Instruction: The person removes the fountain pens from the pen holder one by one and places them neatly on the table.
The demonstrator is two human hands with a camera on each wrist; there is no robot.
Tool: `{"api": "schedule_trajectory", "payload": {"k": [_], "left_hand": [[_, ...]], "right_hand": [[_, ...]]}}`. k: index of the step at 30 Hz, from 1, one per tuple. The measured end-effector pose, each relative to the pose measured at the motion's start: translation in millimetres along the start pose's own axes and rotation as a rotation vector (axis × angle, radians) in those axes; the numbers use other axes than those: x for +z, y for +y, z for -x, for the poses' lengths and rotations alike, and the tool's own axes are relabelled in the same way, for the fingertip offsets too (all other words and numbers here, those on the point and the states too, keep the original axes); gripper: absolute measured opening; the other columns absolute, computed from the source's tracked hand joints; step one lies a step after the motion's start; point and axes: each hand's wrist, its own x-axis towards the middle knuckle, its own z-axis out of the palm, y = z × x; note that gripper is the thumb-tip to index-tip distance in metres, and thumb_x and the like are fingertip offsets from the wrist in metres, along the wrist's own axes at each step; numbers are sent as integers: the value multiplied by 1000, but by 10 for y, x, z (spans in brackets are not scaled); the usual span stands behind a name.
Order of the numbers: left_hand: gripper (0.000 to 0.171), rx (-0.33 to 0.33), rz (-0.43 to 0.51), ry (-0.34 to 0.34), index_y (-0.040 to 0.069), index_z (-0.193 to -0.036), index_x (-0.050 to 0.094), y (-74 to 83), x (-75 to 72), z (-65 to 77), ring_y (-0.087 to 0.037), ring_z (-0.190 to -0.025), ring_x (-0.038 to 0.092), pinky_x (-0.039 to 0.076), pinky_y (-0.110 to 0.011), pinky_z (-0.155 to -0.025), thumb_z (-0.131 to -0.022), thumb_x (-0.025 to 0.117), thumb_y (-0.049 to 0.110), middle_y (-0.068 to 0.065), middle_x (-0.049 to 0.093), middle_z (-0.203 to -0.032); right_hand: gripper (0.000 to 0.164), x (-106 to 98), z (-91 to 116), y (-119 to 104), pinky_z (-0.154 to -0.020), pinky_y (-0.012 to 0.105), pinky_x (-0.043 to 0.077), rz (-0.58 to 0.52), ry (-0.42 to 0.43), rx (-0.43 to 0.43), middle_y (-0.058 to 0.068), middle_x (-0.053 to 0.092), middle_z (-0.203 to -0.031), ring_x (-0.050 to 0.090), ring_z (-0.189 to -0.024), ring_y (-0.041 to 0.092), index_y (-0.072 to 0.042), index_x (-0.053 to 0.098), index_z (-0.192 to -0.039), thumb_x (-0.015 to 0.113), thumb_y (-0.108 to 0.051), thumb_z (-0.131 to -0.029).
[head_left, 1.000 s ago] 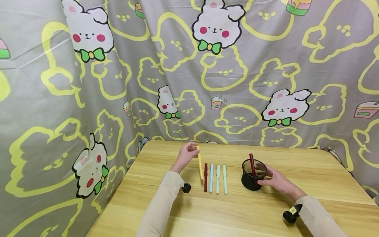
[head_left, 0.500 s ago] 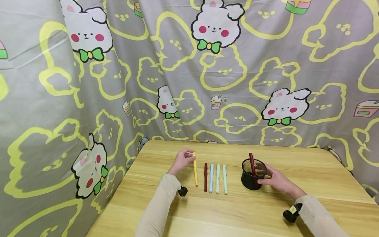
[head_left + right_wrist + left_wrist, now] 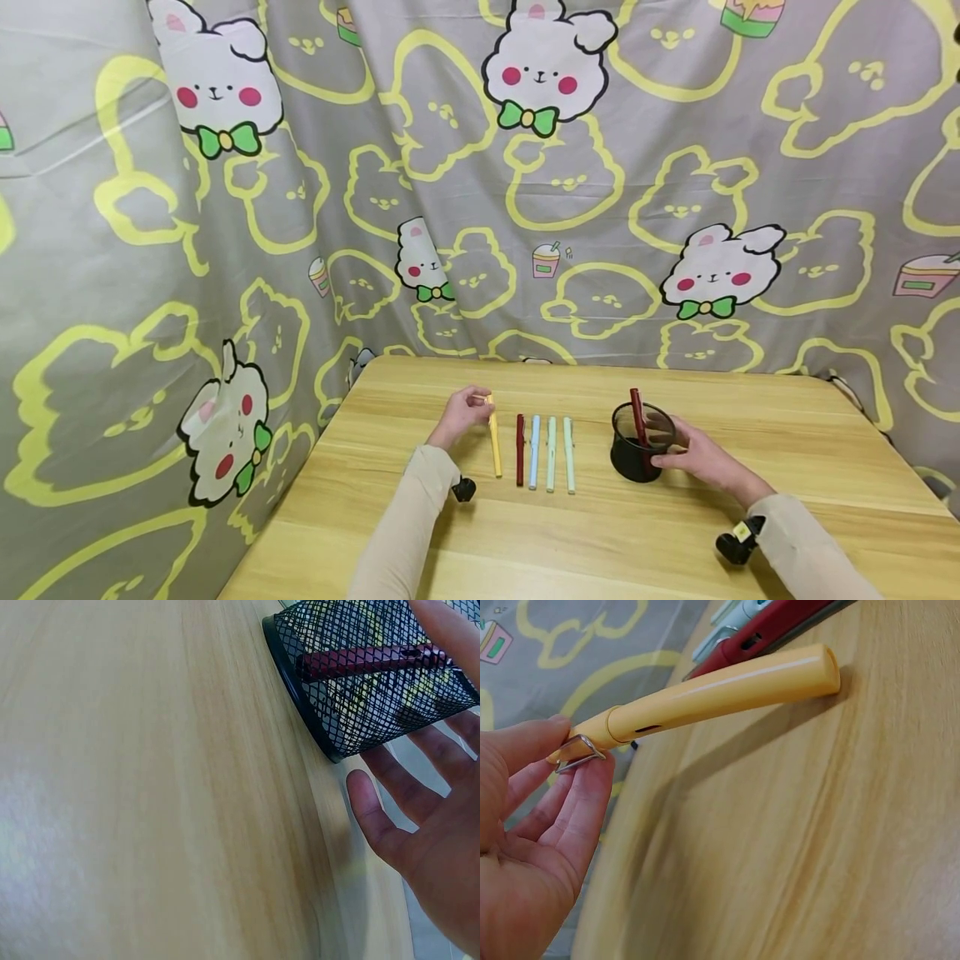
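My left hand (image 3: 459, 415) pinches a yellow pen (image 3: 495, 446) by its clip end, between thumb and fingers. In the left wrist view the pen (image 3: 727, 688) slants away from the fingertips, its blunt far end close over the wood and its shadow beneath. To its right lie a dark red pen (image 3: 521, 450), a light blue pen (image 3: 534, 452) and two pale green pens (image 3: 551, 454), side by side. My right hand (image 3: 697, 454) grips a black mesh pen holder (image 3: 626, 462) from the right, thumb and fingers round its wall. Inside the holder (image 3: 360, 712) leans another dark red pen (image 3: 638, 412).
Everything stands on a light wooden table (image 3: 600, 550). A grey curtain (image 3: 480, 192) with cartoon rabbits hangs behind the table and along its left side. A black wrist camera (image 3: 738, 542) sits at the right cuff, and a second wrist camera (image 3: 464, 489) at the left.
The left hand has moved the yellow pen left and lower, away from the dark red pen in the row. The right hand and the pen holder have stayed put.
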Motion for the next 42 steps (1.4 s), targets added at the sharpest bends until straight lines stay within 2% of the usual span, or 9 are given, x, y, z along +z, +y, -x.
{"api": "schedule_trajectory", "payload": {"k": [3, 8, 11, 15, 25, 34, 38, 42], "left_hand": [[39, -13, 3, -5, -14, -121, 51, -13, 4, 7, -18, -74, 60, 55, -39, -75, -85, 65, -6, -15, 55, -93], [47, -17, 3, -47, -13, -125, 48, -54, 2, 9, -22, -79, 62, 55, -38, -76, -82, 67, -8, -22, 58, -100], [47, -17, -49, -56, -10, -123, 51, -84, 13, 2, -18, -80, 60, 54, -35, -75, -80, 69, -5, -19, 58, -100], [42, -17, -143, -61, -5, -120, 57, -84, 32, 9, -19, -83, 58, 52, -33, -75, -81, 72, 1, -14, 59, -99], [34, -25, -240, -81, 1, -115, 61, -165, 92, -33, -19, -85, 60, 52, -33, -74, -83, 72, 6, -10, 62, -99], [37, -44, -207, -131, -4, -120, 57, -137, 136, 3, -18, -71, 60, 53, -30, -61, -85, 69, 4, -12, 60, -98], [39, -48, -211, -150, -5, -123, 56, -148, 144, -10, -17, -68, 60, 53, -29, -60, -87, 67, 3, -12, 60, -95], [37, -53, -222, -141, -5, -122, 57, -155, 157, -20, -16, -67, 59, 52, -28, -60, -87, 67, 3, -11, 58, -92]], "right_hand": [[70, 1, 1, -7, -89, 20, 39, -2, -3, 6, 21, 44, -137, 40, -122, 46, 0, 36, -142, 73, -14, -84], [70, -2, 1, -16, -89, 23, 40, 1, -12, 6, 21, 44, -138, 41, -121, 46, -2, 37, -143, 72, -14, -84], [70, -3, 2, -11, -88, 21, 40, -3, -12, 2, 22, 44, -138, 41, -122, 45, -1, 36, -143, 72, -14, -84], [71, 3, 2, -7, -89, 19, 39, 5, 0, -5, 22, 44, -138, 40, -122, 46, 0, 36, -142, 73, -13, -83], [67, 8, 10, -16, -90, 18, 36, 3, 8, -2, 21, 44, -137, 38, -124, 45, -1, 39, -141, 73, -14, -84], [64, 14, 16, -36, -90, 20, 38, 14, 11, -13, 22, 47, -135, 42, -121, 45, 0, 41, -139, 72, -12, -84], [64, 11, 18, -33, -90, 19, 38, -1, 0, -4, 22, 46, -135, 41, -121, 47, -1, 40, -139, 72, -12, -85], [65, 3, 16, -31, -90, 19, 37, -4, -4, -4, 22, 45, -136, 39, -122, 48, -1, 40, -140, 72, -14, -85]]}}
